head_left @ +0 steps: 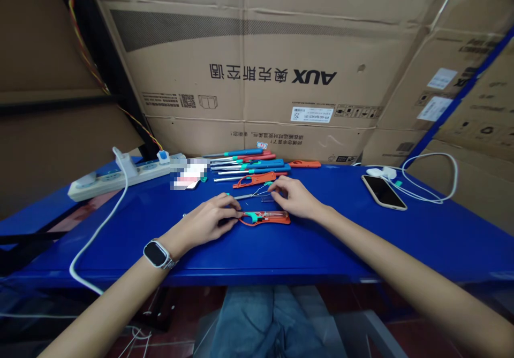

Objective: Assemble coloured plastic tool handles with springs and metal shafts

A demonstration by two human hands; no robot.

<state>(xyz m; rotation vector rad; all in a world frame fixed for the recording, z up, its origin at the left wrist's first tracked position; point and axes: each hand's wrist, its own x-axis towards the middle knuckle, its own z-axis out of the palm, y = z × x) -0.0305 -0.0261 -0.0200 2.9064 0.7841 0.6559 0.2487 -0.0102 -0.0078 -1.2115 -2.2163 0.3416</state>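
Note:
An opened orange lighter casing (277,219) lies on the blue table, with a green trigger (252,218) and a clear tube inside. My left hand (211,216), with a watch on its wrist, has its fingers closed on the casing's left end. My right hand (295,197) is just above and right of it, thumb and finger pinched. A thin pale wire (259,191) runs from those fingertips towards a slim metal tube (243,196). A small dark metal part (267,199) lies under the right fingers. Another orange casing half (261,179) rests behind.
Several long-necked lighters with blue or red handles (269,164) are piled at the back, beside an orange casing half (304,164). A power strip (108,179) with a white cable stands left. A phone (383,192) and charging cable lie right. Cardboard (273,37) walls the back.

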